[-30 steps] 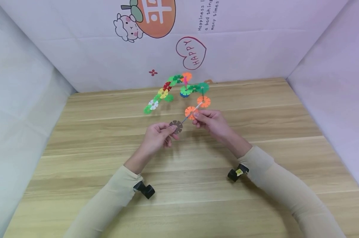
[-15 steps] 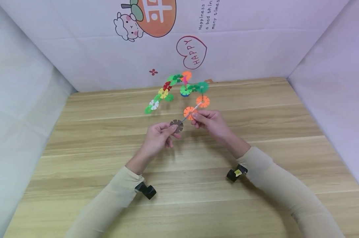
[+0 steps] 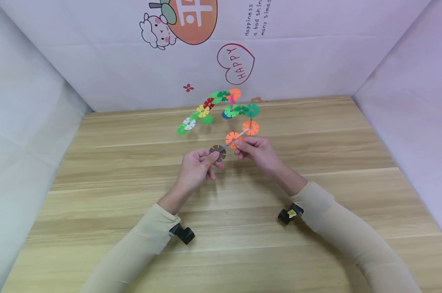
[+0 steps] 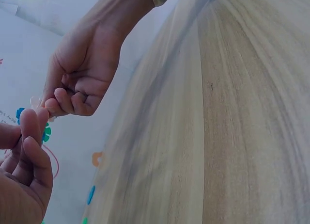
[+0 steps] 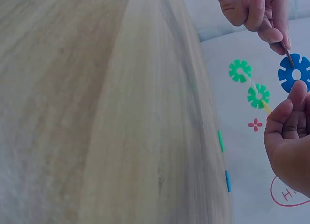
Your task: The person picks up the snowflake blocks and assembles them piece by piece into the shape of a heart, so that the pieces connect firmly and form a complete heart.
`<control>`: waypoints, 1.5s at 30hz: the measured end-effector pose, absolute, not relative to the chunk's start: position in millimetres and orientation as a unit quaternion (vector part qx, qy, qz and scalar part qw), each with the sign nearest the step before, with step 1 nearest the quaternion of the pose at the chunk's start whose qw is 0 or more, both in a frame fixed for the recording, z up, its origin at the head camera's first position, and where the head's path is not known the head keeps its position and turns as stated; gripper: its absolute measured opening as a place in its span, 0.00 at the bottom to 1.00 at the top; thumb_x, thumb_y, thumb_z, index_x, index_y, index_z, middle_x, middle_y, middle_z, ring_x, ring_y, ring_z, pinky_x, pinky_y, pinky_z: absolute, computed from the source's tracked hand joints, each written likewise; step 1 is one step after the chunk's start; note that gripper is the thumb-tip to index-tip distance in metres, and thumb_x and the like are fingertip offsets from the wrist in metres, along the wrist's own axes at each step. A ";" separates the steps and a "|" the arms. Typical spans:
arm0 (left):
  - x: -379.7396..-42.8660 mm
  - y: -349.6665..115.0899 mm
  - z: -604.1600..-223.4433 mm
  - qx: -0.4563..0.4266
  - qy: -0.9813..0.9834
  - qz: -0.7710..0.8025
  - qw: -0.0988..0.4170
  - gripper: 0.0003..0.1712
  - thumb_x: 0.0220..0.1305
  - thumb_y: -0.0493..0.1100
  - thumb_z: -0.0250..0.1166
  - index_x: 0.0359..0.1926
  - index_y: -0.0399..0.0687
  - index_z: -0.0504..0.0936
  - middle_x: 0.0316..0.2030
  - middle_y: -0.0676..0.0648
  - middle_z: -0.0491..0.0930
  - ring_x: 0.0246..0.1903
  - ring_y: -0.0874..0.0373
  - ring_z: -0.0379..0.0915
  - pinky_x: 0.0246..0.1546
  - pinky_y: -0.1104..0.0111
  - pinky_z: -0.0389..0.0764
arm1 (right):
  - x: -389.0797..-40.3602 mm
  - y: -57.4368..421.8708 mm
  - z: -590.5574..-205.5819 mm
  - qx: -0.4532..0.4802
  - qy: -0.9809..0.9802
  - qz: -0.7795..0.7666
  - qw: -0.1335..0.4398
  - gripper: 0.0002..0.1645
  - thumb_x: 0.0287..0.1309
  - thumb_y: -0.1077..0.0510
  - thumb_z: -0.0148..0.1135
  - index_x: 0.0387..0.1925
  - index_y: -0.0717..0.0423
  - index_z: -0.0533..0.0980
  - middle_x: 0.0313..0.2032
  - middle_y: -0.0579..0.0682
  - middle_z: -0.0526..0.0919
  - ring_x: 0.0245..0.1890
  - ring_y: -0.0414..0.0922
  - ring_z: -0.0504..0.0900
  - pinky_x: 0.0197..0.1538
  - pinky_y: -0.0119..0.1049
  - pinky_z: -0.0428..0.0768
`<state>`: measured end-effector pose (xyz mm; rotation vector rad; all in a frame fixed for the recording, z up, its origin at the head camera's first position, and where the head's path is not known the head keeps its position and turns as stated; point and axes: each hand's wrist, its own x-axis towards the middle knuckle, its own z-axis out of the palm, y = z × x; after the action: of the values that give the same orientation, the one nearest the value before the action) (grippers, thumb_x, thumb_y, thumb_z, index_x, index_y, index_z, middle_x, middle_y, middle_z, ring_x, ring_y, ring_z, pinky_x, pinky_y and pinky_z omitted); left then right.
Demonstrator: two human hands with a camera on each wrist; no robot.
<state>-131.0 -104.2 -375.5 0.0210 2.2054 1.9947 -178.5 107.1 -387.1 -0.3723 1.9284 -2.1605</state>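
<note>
In the head view my left hand (image 3: 196,167) pinches a dark brown notched plastic disc (image 3: 219,149) between thumb and fingers. My right hand (image 3: 262,154) grips an orange notched disc (image 3: 231,139) at its lower right edge. Between them a blue disc (image 5: 286,81), seen face-on in the right wrist view, has the brown disc's edge at its rim. From the orange disc a chain of linked discs runs back: a white one edge-on, another orange disc (image 3: 255,127), then green, pink, red, yellow and white (image 3: 189,123) ones. The left wrist view shows both hands close together, the discs mostly hidden by fingers.
The chain curves above the far part of the wooden table (image 3: 221,252). Behind it stands a white printed cloth wall (image 3: 308,65), with white side walls (image 3: 19,122) left and right. A black wrist camera (image 3: 182,233) sits on each sleeve.
My left hand has moved slightly right and up, bringing the brown disc further over the blue disc's edge. The chain's far part has shifted right, and its left end has risen a little.
</note>
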 end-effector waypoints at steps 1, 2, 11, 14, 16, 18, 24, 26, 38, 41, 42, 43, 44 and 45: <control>-130.7 -103.8 -375.0 0.008 0.740 0.667 0.085 0.08 0.73 0.40 0.61 0.40 0.39 0.83 0.31 0.43 0.88 0.13 0.59 0.73 0.17 0.70 0.74 | -178.4 107.6 -387.1 -0.128 0.656 -0.736 0.112 0.08 0.70 0.65 0.60 0.37 0.63 0.84 0.29 0.53 0.84 0.29 0.43 0.81 0.39 0.33 0.83; -130.6 -103.5 -374.9 0.009 0.740 0.667 0.086 0.08 0.73 0.40 0.61 0.40 0.39 0.83 0.31 0.43 0.88 0.13 0.59 0.73 0.18 0.70 0.74 | -178.4 108.2 -386.9 -0.129 0.656 -0.735 0.113 0.08 0.70 0.65 0.60 0.37 0.63 0.84 0.29 0.53 0.84 0.29 0.43 0.81 0.39 0.33 0.83; -129.6 -98.0 -374.7 0.003 0.737 0.671 0.085 0.08 0.73 0.39 0.62 0.40 0.38 0.84 0.30 0.44 0.88 0.12 0.59 0.71 0.16 0.70 0.72 | -178.2 111.8 -382.2 -0.140 0.664 -0.725 0.121 0.11 0.70 0.65 0.59 0.39 0.73 0.81 0.29 0.52 0.83 0.30 0.42 0.80 0.40 0.33 0.83; -130.2 -98.8 -377.6 0.008 0.729 0.680 0.083 0.08 0.73 0.39 0.62 0.40 0.39 0.84 0.30 0.44 0.88 0.11 0.59 0.70 0.15 0.71 0.70 | -178.2 111.3 -379.0 -0.154 0.671 -0.715 0.119 0.12 0.70 0.66 0.59 0.42 0.76 0.80 0.29 0.52 0.83 0.30 0.43 0.80 0.40 0.33 0.83; -130.9 -100.7 -380.6 0.024 0.722 0.686 0.086 0.08 0.73 0.40 0.62 0.40 0.38 0.83 0.31 0.43 0.88 0.11 0.58 0.70 0.15 0.70 0.70 | -178.3 111.3 -376.9 -0.166 0.682 -0.703 0.114 0.12 0.70 0.66 0.59 0.42 0.75 0.81 0.30 0.52 0.84 0.30 0.43 0.80 0.40 0.34 0.83; -131.7 -103.8 -383.8 0.053 0.717 0.689 0.096 0.09 0.73 0.40 0.61 0.40 0.37 0.83 0.33 0.42 0.88 0.12 0.58 0.71 0.16 0.70 0.72 | -178.1 111.8 -374.5 -0.179 0.692 -0.691 0.107 0.12 0.70 0.65 0.59 0.42 0.75 0.81 0.30 0.53 0.84 0.29 0.43 0.80 0.40 0.34 0.83; -133.0 -115.4 -386.6 0.106 0.714 0.677 0.144 0.09 0.73 0.40 0.62 0.44 0.36 0.82 0.41 0.37 0.87 0.18 0.53 0.78 0.19 0.68 0.76 | -180.6 119.6 -373.1 -0.201 0.714 -0.661 0.118 0.15 0.71 0.64 0.59 0.42 0.78 0.79 0.29 0.53 0.84 0.30 0.44 0.79 0.40 0.34 0.82; -133.5 -117.2 -384.7 0.098 0.721 0.671 0.143 0.08 0.71 0.39 0.63 0.45 0.38 0.82 0.40 0.39 0.87 0.19 0.52 0.79 0.20 0.67 0.76 | -182.7 123.2 -373.7 -0.206 0.713 -0.659 0.125 0.14 0.71 0.64 0.58 0.42 0.76 0.80 0.29 0.53 0.83 0.30 0.44 0.78 0.40 0.34 0.82; -135.4 -109.9 -377.5 0.087 0.754 0.638 0.131 0.06 0.66 0.32 0.66 0.43 0.34 0.82 0.33 0.34 0.85 0.18 0.55 0.73 0.17 0.71 0.72 | -188.5 136.9 -371.1 -0.246 0.728 -0.621 0.154 0.11 0.71 0.64 0.59 0.37 0.68 0.83 0.30 0.61 0.81 0.29 0.45 0.78 0.39 0.40 0.81; -136.0 -107.8 -380.7 0.105 0.752 0.633 0.148 0.07 0.67 0.32 0.65 0.45 0.34 0.81 0.34 0.30 0.83 0.18 0.55 0.74 0.19 0.69 0.73 | -188.7 138.4 -368.5 -0.256 0.736 -0.607 0.158 0.11 0.71 0.65 0.58 0.39 0.71 0.82 0.32 0.66 0.80 0.29 0.46 0.78 0.40 0.43 0.81; -136.1 -106.8 -381.8 0.112 0.751 0.633 0.153 0.08 0.67 0.32 0.65 0.46 0.33 0.81 0.33 0.29 0.82 0.18 0.55 0.74 0.19 0.68 0.73 | -188.5 138.5 -367.3 -0.257 0.739 -0.603 0.158 0.11 0.71 0.65 0.57 0.39 0.72 0.82 0.32 0.67 0.79 0.29 0.46 0.78 0.40 0.44 0.81; -136.5 -105.4 -383.1 0.120 0.748 0.634 0.154 0.08 0.67 0.32 0.65 0.46 0.33 0.80 0.33 0.28 0.81 0.18 0.55 0.74 0.19 0.68 0.73 | -188.4 138.7 -366.4 -0.257 0.742 -0.599 0.158 0.11 0.71 0.65 0.57 0.39 0.71 0.82 0.32 0.67 0.79 0.29 0.46 0.79 0.40 0.46 0.82; -136.9 -103.9 -384.4 0.124 0.747 0.636 0.151 0.07 0.67 0.31 0.64 0.45 0.33 0.80 0.32 0.28 0.81 0.18 0.55 0.74 0.18 0.68 0.73 | -188.5 138.7 -365.6 -0.254 0.745 -0.596 0.157 0.11 0.71 0.65 0.57 0.39 0.71 0.82 0.32 0.66 0.80 0.29 0.46 0.79 0.40 0.46 0.82; -136.8 -102.3 -385.1 0.126 0.745 0.638 0.147 0.07 0.67 0.31 0.64 0.45 0.33 0.79 0.32 0.26 0.80 0.17 0.55 0.74 0.17 0.68 0.73 | -188.5 138.7 -364.9 -0.249 0.748 -0.595 0.156 0.12 0.72 0.64 0.57 0.40 0.72 0.81 0.32 0.67 0.80 0.29 0.46 0.79 0.40 0.46 0.82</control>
<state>-136.8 -102.3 -385.1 0.3622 2.1442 1.8368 -188.5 138.7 -364.9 -0.7125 2.1411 -1.7046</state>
